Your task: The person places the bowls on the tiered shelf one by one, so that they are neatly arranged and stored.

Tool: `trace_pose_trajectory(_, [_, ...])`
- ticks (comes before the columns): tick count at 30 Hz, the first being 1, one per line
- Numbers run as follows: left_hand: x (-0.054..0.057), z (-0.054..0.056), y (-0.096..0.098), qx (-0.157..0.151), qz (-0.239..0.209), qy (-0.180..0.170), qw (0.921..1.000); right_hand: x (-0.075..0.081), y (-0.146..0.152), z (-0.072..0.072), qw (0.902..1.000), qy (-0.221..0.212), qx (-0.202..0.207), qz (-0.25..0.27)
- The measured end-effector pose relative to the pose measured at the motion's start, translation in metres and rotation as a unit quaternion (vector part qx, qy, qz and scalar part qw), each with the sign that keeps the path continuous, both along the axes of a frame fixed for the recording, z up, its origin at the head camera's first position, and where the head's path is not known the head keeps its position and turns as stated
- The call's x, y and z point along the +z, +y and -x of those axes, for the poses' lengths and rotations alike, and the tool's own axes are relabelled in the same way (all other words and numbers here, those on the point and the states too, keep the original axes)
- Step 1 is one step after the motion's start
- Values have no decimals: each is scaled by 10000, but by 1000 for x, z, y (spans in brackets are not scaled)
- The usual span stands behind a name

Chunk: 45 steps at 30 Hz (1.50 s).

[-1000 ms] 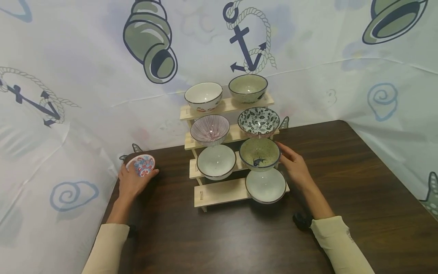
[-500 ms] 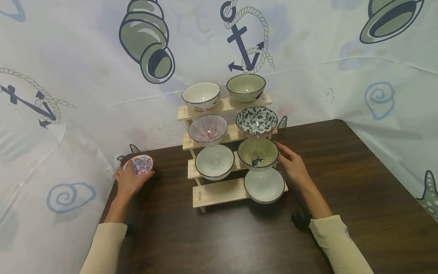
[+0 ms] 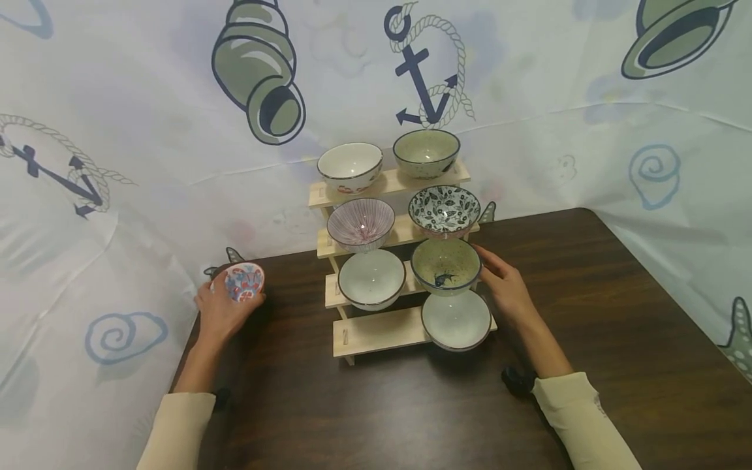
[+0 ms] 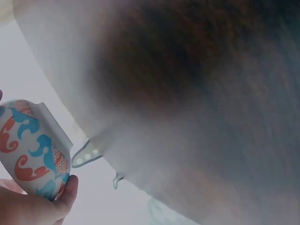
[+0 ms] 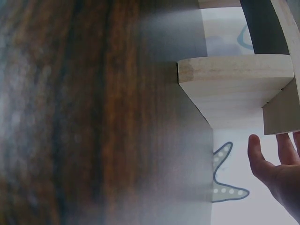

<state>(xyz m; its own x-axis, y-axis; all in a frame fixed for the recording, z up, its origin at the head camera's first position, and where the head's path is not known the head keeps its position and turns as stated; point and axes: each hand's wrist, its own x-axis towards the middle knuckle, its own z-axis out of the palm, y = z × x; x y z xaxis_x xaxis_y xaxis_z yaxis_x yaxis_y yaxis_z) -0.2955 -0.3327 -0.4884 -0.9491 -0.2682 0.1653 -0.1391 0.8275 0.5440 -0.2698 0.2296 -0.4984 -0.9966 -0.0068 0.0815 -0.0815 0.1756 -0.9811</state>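
Observation:
At the table's far left corner, my left hand [image 3: 222,310] grips a small bowl [image 3: 245,281] with a red and blue pattern. The left wrist view shows the patterned outside of this bowl [image 4: 35,145] with the thumb [image 4: 69,190] against it. Over on the right, my right hand [image 3: 508,290] has its fingers extended at the side of the stepped wooden stand [image 3: 376,333], beside the green bowl [image 3: 446,261] with a dark blue figure inside. In the right wrist view the right hand's fingertips [image 5: 255,145] are right at the stand's wooden side.
On the stand's upper steps sit a white bowl [image 3: 349,166], a plain green bowl [image 3: 427,150], a purple-striped bowl [image 3: 361,222] and a leaf-patterned bowl [image 3: 444,209]. Pale bowls [image 3: 371,277] fill lower spots. A printed cloth backdrop [image 3: 546,124] borders the dark table [image 3: 376,411].
My left hand and the red and blue bowl have shifted slightly to the left. The right hand stays at the stand's side, and the bowls on the stand keep their places.

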Motion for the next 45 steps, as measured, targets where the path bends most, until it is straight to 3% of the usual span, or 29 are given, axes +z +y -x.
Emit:
trace_pose_trajectory(11, [18,-19,7,-32,175,409,9990,-4,1,2,10000,80,21,-15])
trace_pose_trajectory(18, [32,-35,14,66,56,489,9988,-2,-1,1,10000,60,39,40])
trace_pose_trajectory(37, [56,-67,38,-45,82,1015,9948,1,-2,-1,9999,37,91,142])
trace_pose_trajectory(45, [60,-82,50,-146,152,1283,9915,1,-2,-1,9998,67,77,154])
